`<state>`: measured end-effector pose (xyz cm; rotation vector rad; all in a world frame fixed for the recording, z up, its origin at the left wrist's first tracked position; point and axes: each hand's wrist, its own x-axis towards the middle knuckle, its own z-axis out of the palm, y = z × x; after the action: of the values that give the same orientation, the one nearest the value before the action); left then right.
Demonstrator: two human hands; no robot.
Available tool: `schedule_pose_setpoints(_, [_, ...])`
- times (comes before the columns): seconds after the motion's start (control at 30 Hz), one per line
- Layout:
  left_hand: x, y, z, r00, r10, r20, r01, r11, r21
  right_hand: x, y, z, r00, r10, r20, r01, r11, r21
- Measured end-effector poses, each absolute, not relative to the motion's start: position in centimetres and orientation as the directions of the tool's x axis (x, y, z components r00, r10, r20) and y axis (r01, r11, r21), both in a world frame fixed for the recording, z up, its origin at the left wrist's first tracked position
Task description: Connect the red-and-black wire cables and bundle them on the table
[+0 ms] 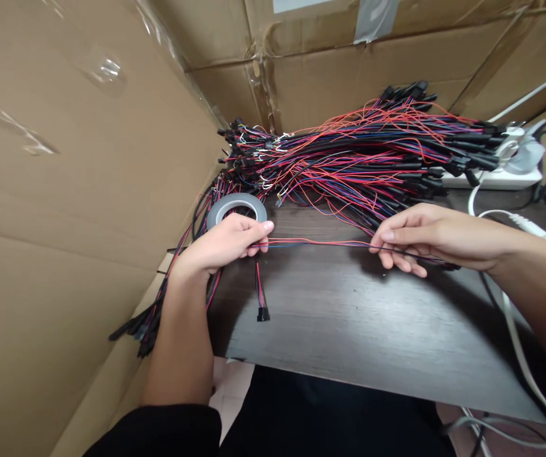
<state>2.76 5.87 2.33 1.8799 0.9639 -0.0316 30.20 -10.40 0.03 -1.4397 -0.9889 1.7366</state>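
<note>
A thin bundle of red, orange and blue wires (318,242) stretches level between my two hands over the dark table. My left hand (235,241) is closed in a pinch around its left end. Below that hand hangs a short wire end with a black connector (263,313). My right hand (413,238) pinches the bundle between thumb and index finger, its other fingers loosely curled. The wires run on past it to a dark end near the wrist. Just behind my left hand lies a roll of grey tape (216,211), partly hidden by the fingers.
A large pile of wire harnesses (349,152) lies at the back of the table (330,317). More harnesses (152,324) hang at the left edge beside a cardboard wall (63,190). A white power strip (515,176) and a white cable (515,336) are at the right.
</note>
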Motion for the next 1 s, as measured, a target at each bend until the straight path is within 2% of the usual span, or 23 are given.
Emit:
schedule_pose_setpoints(0.27, [3.1, 5.6, 2.2, 0.668, 0.585, -0.460, 0.673, -0.211, 0.709, 30.6, -10.5, 0.4, -0.295, 0.831, -0.472, 0.168, -0.441, -0.882])
schedule_pose_setpoints(0.4, [3.3, 5.4, 2.0, 0.730, 0.479, -0.487, 0.638, -0.223, 0.737, 30.7, -10.6, 0.5, -0.286, 0.872, -0.397, 0.213, -0.346, -0.914])
schedule_pose_setpoints(0.5, [3.4, 4.9, 2.1, 0.784, 0.369, -0.499, 0.608, -0.300, 0.735, 30.8, -10.6, 0.9, -0.259, 0.890, -0.374, 0.271, -0.305, -0.913])
schedule_pose_setpoints(0.67, [4.6, 3.0, 2.9, 0.859, 0.379, -0.343, 0.506, -0.533, 0.678, 30.8, -10.7, 1.6, -0.250, 0.893, -0.374, 0.371, -0.268, -0.889])
schedule_pose_setpoints(0.8, [7.0, 0.7, 3.3, 0.912, 0.310, -0.268, 0.404, -0.570, 0.716, 30.6, -10.9, 1.8, -0.270, 0.880, -0.390, 0.420, -0.257, -0.870])
schedule_pose_setpoints(0.9, [9.1, -0.6, 3.1, 0.942, 0.229, -0.244, 0.331, -0.527, 0.782, 30.3, -10.9, 1.7, -0.260, 0.881, -0.396, 0.435, -0.260, -0.862])
schedule_pose_setpoints(1.0, [10.9, -1.4, 2.5, 0.933, 0.198, -0.301, 0.354, -0.358, 0.864, 29.9, -10.8, 1.6, -0.269, 0.875, -0.402, 0.459, -0.250, -0.853])
